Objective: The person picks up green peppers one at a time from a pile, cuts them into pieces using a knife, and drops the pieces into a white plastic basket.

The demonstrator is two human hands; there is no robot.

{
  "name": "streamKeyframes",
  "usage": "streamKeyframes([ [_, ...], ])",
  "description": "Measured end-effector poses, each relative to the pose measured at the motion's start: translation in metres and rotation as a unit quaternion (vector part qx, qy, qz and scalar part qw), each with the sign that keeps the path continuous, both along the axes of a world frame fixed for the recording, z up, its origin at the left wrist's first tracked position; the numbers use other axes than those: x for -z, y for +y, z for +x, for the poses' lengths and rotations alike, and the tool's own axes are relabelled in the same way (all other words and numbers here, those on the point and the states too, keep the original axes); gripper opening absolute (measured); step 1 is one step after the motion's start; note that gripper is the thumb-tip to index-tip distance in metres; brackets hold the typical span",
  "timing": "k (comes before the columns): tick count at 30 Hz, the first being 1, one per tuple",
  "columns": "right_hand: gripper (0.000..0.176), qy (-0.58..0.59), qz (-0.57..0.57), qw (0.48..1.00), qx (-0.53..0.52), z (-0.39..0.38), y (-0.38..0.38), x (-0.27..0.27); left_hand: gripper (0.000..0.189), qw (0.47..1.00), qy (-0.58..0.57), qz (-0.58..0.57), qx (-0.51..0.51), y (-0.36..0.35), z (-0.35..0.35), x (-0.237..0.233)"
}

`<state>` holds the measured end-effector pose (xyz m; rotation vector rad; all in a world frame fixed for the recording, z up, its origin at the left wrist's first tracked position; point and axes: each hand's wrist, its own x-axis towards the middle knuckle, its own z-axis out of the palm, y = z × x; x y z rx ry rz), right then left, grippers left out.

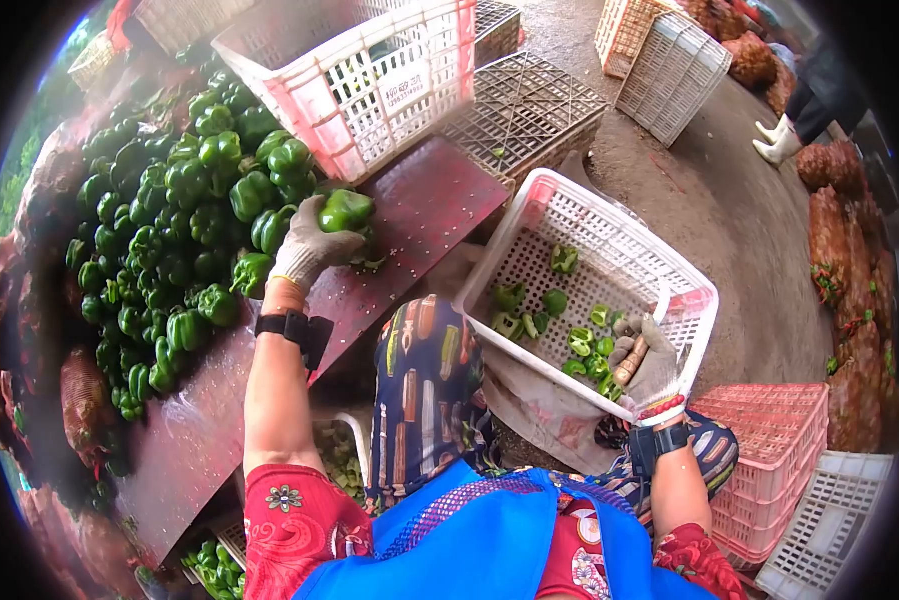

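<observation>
My left hand (315,246), in a pale work glove, has its fingers closed around a green bell pepper (347,211) at the edge of a large pepper heap (184,215). Below that pepper lies the dark red board (409,225), dotted with small pale seeds. In my gloved right hand (655,368) is a wooden-handled knife (629,361), held over the near right side of a white plastic crate (594,200); its blade is hard to make out. Cut pepper pieces (581,342) and some larger peppers (509,297) lie on the crate's perforated floor.
A tall white-and-pink crate (369,100) stands on the board's far end, beside grey crates (539,105). Pink crates (764,460) are stacked at right. Filled mesh sacks (839,270) line the right side, near a person in white boots (777,143).
</observation>
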<state>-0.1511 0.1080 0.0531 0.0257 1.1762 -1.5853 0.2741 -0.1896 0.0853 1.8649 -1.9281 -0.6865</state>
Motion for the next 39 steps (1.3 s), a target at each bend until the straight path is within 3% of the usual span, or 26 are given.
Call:
streamKeyframes([
  [1,0.019,-0.003,-0.006,1.000,0.002,0.000,0.000,-0.002,0.080,0.983,0.167,0.070,-0.025,0.001,0.002,0.000],
  [2,0.018,-0.035,-0.025,0.999,-0.010,-0.004,0.000,-0.002,0.072,0.933,0.329,0.136,-0.047,0.004,0.006,0.001],
  [3,0.018,-0.030,-0.032,0.999,-0.029,-0.007,0.000,-0.002,0.064,0.852,0.480,0.199,-0.067,0.006,0.010,0.003],
  [4,0.017,-0.025,-0.037,0.998,-0.047,-0.009,0.001,-0.002,0.043,0.752,0.621,0.221,-0.020,0.014,0.003,-0.006],
  [6,0.020,0.013,-0.011,0.999,-0.049,-0.003,-0.002,-0.010,0.042,0.704,0.686,0.185,-0.008,0.046,-0.023,-0.027],
  [7,0.028,0.071,-0.004,0.984,-0.165,-0.009,-0.001,-0.013,0.043,0.690,0.707,0.153,0.003,0.057,-0.036,-0.032],
  [8,0.032,0.171,-0.001,0.968,-0.184,-0.008,-0.001,-0.015,0.047,0.731,0.670,0.122,0.033,0.064,-0.041,-0.027],
  [9,0.036,0.269,0.004,0.943,-0.198,0.003,-0.004,-0.025,0.055,0.696,0.696,0.172,0.039,0.079,-0.056,-0.041],
  [11,0.029,0.271,0.024,0.936,-0.222,0.012,-0.008,-0.042,0.076,0.620,0.736,0.271,0.040,0.110,-0.086,-0.071],
  [12,0.030,0.287,0.029,0.932,-0.220,0.016,-0.008,-0.049,0.071,0.795,0.575,0.129,0.143,0.116,-0.093,-0.054],
  [14,0.037,0.322,0.015,0.925,-0.203,0.027,-0.009,-0.050,0.064,0.814,0.530,0.105,0.212,0.127,-0.113,-0.033],
  [15,0.041,0.342,-0.005,0.920,-0.189,0.029,-0.011,-0.045,0.062,0.690,0.662,0.237,0.171,0.135,-0.128,-0.032],
  [16,0.044,0.366,-0.003,0.910,-0.197,0.030,-0.009,-0.044,0.061,0.534,0.757,0.358,0.116,0.140,-0.141,-0.029],
  [17,0.047,0.399,-0.018,0.898,-0.184,0.028,-0.009,-0.030,0.061,0.468,0.770,0.423,0.093,0.140,-0.150,-0.021],
  [19,0.053,0.601,-0.003,0.774,-0.198,0.026,-0.008,-0.041,0.064,0.497,0.740,0.445,0.090,0.151,-0.167,-0.019],
  [22,0.062,0.655,-0.027,0.738,-0.161,0.025,-0.007,-0.045,0.066,0.486,0.719,0.484,0.108,0.156,-0.184,-0.013],
  [25,0.071,0.686,-0.074,0.710,-0.144,0.019,-0.008,-0.041,0.071,0.565,0.674,0.445,0.166,0.157,-0.203,-0.005],
  [29,0.082,0.701,-0.046,0.683,-0.201,0.018,-0.006,-0.049,0.065,0.619,0.643,0.426,0.146,0.154,-0.219,0.009],
  [34,0.089,0.768,0.026,0.581,-0.269,0.018,-0.007,-0.038,0.084,0.840,0.416,0.290,0.192,0.159,-0.226,0.027],
  [35,0.090,0.783,0.042,0.557,-0.275,0.019,-0.007,-0.035,0.085,0.853,0.397,0.280,0.191,0.159,-0.226,0.033],
  [39,0.089,0.802,0.021,0.547,-0.241,0.021,-0.004,-0.029,0.087,0.872,0.370,0.270,0.172,0.160,-0.230,0.033],
])
